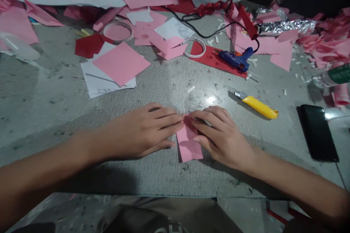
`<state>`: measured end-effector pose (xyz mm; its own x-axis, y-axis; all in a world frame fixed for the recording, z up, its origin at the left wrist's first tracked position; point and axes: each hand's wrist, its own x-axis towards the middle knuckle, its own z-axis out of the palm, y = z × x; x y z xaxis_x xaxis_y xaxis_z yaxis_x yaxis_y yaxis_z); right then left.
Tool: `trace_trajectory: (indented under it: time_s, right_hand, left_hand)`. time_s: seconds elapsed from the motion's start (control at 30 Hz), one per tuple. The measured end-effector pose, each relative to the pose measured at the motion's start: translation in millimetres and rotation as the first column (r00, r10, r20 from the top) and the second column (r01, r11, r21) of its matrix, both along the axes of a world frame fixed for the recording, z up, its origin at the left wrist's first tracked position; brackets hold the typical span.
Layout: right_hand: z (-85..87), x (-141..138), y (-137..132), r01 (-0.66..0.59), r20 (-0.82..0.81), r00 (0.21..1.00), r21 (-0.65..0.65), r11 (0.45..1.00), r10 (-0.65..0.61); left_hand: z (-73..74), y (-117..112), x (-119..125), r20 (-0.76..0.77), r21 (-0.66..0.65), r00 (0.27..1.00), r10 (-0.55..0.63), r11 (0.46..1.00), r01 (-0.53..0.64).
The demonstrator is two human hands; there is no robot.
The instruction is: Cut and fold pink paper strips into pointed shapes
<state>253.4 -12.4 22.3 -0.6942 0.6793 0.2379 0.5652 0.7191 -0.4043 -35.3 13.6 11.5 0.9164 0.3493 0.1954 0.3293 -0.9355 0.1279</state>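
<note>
A small folded strip of pink paper [188, 143] lies on the grey table between my two hands. My left hand [153, 129] rests flat with its fingers stretched out, the fingertips touching the strip's upper left edge and the thumb apart from it. On the other side, my right hand [220, 133] has its fingers bent over the strip's upper right part. Its thumb touches the right edge, so the hand grips the paper there. The strip's top end is partly hidden by fingers.
A yellow utility knife [259, 107] and a black phone [317, 133] lie to the right. Behind are a blue glue gun [237, 60] on red paper, white tape rolls [117, 31], a pink square [121, 63] on white sheets, and a plastic bottle [339, 75]. Paper scraps crowd the back.
</note>
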Motion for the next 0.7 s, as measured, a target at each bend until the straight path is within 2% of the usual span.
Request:
trace_trajectory:
  time_s: [0.23, 0.7]
  right_hand:
    - [1.3, -1.6, -2.6, -0.067, 0.069, 0.996, 0.169, 0.983, 0.056]
    - [0.1, -2.0, -2.4, -0.104, 0.060, 0.994, 0.174, 0.979, 0.095]
  left_hand:
    - [0.3, 0.2, 0.6, -0.016, 0.006, 1.000, -0.003, 1.000, 0.003]
    - [1.2, 0.7, -0.2, 0.029, -0.078, 0.999, 0.014, 0.997, -0.012]
